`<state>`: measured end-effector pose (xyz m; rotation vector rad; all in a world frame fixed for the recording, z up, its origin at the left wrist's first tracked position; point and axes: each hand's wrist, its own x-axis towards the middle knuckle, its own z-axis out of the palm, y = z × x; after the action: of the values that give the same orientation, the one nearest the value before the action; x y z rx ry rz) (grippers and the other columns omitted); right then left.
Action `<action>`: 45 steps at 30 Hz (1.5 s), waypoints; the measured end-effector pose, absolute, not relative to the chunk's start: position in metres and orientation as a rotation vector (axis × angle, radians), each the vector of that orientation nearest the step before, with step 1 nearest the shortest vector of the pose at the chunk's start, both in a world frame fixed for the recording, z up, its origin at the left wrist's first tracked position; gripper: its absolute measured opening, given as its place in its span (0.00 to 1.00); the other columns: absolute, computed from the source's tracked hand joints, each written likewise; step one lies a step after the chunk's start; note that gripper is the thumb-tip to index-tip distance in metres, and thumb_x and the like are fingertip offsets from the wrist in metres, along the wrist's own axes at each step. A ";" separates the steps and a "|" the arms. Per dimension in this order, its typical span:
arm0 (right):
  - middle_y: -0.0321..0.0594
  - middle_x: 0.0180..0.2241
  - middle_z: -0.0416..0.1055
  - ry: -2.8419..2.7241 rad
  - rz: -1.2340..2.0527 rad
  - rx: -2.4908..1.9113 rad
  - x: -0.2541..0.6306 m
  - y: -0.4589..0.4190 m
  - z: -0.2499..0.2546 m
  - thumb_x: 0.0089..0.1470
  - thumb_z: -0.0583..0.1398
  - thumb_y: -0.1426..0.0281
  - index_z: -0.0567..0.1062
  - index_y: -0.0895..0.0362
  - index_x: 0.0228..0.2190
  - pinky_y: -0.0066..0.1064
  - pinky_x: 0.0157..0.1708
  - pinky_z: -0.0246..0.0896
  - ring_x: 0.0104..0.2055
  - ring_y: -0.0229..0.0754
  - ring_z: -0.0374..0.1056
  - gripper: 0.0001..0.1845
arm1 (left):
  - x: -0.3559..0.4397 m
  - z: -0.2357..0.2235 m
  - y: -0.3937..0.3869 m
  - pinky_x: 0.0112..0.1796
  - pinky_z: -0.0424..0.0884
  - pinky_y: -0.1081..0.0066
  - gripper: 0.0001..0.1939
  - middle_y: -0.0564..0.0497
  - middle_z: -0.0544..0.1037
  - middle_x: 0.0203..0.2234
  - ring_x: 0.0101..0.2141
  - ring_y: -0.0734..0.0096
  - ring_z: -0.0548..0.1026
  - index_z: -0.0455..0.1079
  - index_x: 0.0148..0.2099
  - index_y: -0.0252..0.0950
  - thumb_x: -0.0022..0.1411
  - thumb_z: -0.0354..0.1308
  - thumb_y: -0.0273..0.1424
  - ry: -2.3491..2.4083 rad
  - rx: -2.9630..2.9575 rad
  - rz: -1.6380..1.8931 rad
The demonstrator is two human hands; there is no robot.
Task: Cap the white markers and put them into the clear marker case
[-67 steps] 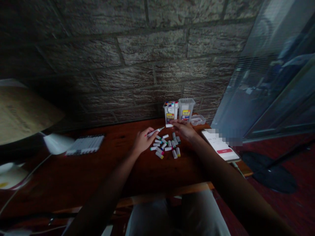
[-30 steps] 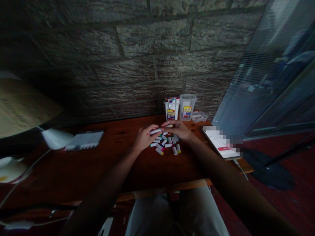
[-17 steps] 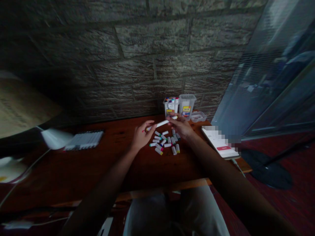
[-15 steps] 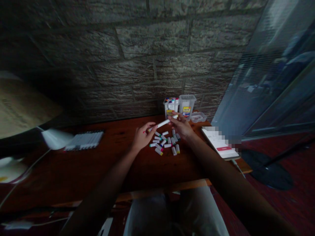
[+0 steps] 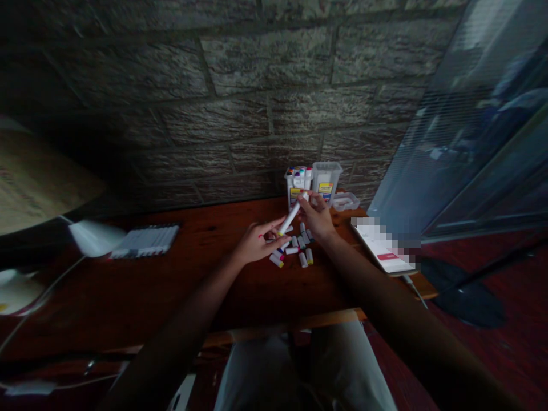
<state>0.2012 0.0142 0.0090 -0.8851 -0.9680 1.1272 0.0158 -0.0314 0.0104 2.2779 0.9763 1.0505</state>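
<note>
A white marker [image 5: 293,213] with yellow at its ends is held slanted above the table. My right hand [image 5: 317,217] grips its upper part between thumb and fingers. At its lower yellow end is my left hand [image 5: 256,242], with thumb and fingers apart around that end; whether they touch it I cannot tell. Beneath the hands lies a loose group of marker caps [image 5: 303,260], white with coloured ends, partly hidden by my left hand. Behind my right hand stands a clear container [image 5: 295,194] filled with upright markers.
Beside the filled container is a second clear container [image 5: 327,174], with a clear lid [image 5: 346,201] to its right. A row of white markers [image 5: 145,242] lies at left near a lamp [image 5: 96,238]. A phone [image 5: 383,245] with a cable rests at the table's right edge.
The marker has swung from nearly level to a steeper slant. My left hand has shifted right and down over the caps, its fingers spreading; my right hand keeps its grip.
</note>
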 end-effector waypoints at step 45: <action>0.35 0.35 0.73 -1.505 1.605 -0.464 0.195 -0.004 0.001 0.47 0.67 0.70 0.58 0.46 0.56 0.22 0.17 0.63 0.27 0.37 0.72 0.37 | 0.016 0.005 -0.021 0.62 0.53 0.43 0.71 0.39 0.39 0.65 0.64 0.36 0.45 0.39 0.70 0.44 0.28 0.74 0.50 0.664 2.653 1.095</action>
<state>0.1950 -0.0036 0.0008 -0.4637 -1.5045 1.6054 0.0156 -0.0212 0.0054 2.6527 0.6637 1.0947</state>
